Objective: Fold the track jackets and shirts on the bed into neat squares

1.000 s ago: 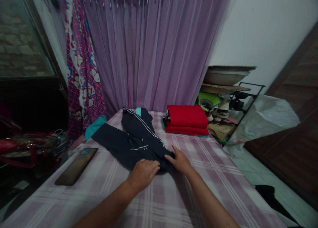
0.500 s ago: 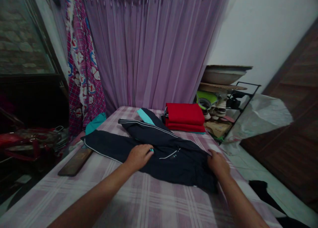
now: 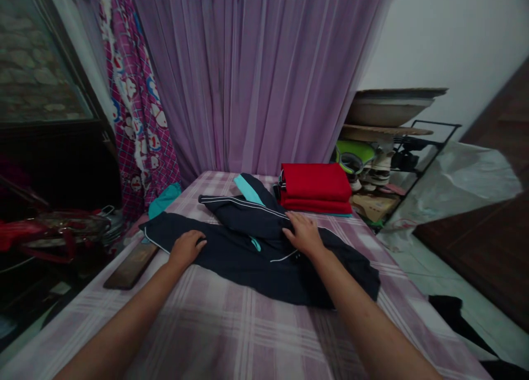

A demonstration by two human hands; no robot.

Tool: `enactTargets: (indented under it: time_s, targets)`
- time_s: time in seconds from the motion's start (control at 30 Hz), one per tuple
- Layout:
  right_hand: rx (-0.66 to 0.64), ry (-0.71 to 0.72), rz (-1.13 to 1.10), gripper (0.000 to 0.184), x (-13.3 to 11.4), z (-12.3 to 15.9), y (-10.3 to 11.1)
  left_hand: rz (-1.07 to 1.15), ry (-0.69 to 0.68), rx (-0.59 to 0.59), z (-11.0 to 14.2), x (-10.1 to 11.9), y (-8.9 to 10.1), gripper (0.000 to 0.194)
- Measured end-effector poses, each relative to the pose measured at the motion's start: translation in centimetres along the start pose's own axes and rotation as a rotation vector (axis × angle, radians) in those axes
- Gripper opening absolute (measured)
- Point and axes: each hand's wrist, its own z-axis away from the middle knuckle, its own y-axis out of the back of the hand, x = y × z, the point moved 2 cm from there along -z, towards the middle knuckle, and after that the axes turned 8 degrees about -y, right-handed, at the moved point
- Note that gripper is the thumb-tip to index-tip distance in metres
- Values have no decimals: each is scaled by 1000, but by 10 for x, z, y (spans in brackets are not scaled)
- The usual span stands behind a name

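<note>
A dark navy garment with white piping and turquoise parts lies across the bedspread, one long limb stretched to the left and another folded over it. My left hand rests on the near edge of the left limb, fingers loosely bent and thumb apart. On the upper folded part, by the white piping, lies my right hand, fingers extended over the cloth and thumb apart. Neither hand shows cloth pinched in it. The garment's right end spreads out beneath my right forearm.
Folded red cloths form a stack at the back right. A dark phone-like slab lies at the left edge of the checked bedspread. Purple curtains hang behind; a shoe rack stands to the right.
My left hand has moved left along the garment. My right hand has left the garment's right end and moved left onto the folded part. The view has shifted slightly.
</note>
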Motion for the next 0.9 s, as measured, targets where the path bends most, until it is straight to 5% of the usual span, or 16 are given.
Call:
enactTargets:
  time_s: [0.13, 0.27, 0.37, 0.5, 0.6, 0.7, 0.8, 0.9]
  targets:
    - [-123, 26, 5, 59, -40, -20, -12, 4, 40, 53, 11, 9, -1, 21]
    - [-334, 67, 11, 29, -54, -23, -20, 134, 16, 58, 33, 9, 2, 27]
    - [-435, 118, 2, 19, -40, -19, -8, 246, -35, -26, 45, 6, 13, 26]
    - [-583, 120, -73, 22, 14, -19, 27, 278, -103, -76, 35, 7, 34, 29]
    - [-450, -112, 89, 31, 59, -21, 53, 252, -84, -26, 9, 7, 45, 33]
    - [-41, -315, 307, 39, 67, -19, 67, 200, 29, 22, -27, 3, 44, 39]
    - [225, -89, 218, 44, 31, -16, 55, 167, 197, -9, -68, -5, 33, 49]
    - [94, 151, 133, 58, -13, -18, 23, 172, 304, -49, -108, -10, 15, 60]
